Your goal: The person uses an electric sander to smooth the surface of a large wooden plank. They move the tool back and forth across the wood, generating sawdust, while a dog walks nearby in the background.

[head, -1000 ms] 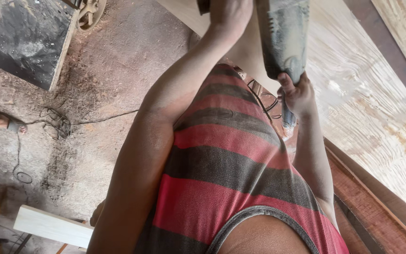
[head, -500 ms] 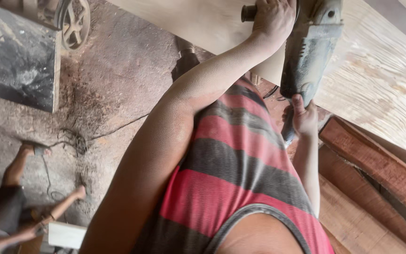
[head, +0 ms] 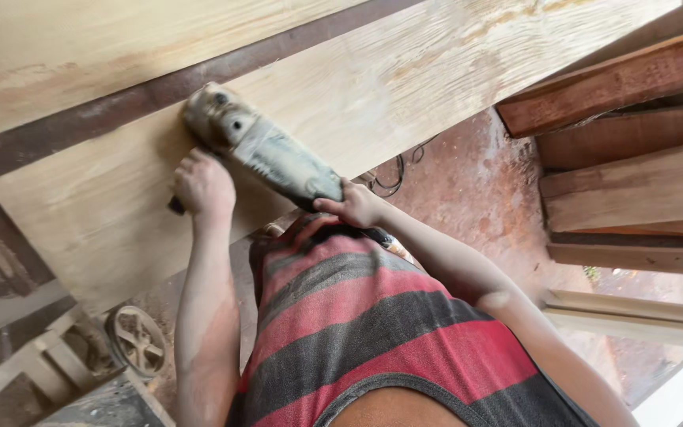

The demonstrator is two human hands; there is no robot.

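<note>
Our left hand (head: 203, 186) is clenched round a dark side handle (head: 176, 206), the knuckles up and the handle's stub poking out at seven o'clock from the fist. Our right hand (head: 357, 207) grips the tail of the grinder (head: 258, 150), fingers curled over its rear end. The grinder lies between the two hands: its grey, dust-caked body runs from the right hand's fingers up toward ten o'clock, and its round head sits just at twelve o'clock from the left fist. The head rests on the pale board (head: 405, 87), near the board's upper edge.

The board lies slanted across the view, its grain running from eight o'clock to two o'clock. Above it, past a dark gap, lies a second board (head: 81, 47). A black cable (head: 393, 178) coils on the reddish floor (head: 476, 190) at three o'clock from the right hand. Our striped shirt (head: 373, 332), red and grey, fills the lower middle.

Farther out at three o'clock, reddish planks (head: 634, 158) are stacked. At seven o'clock, low down, a spoked wheel (head: 136, 340) stands beside a pale wooden frame (head: 25, 372).
</note>
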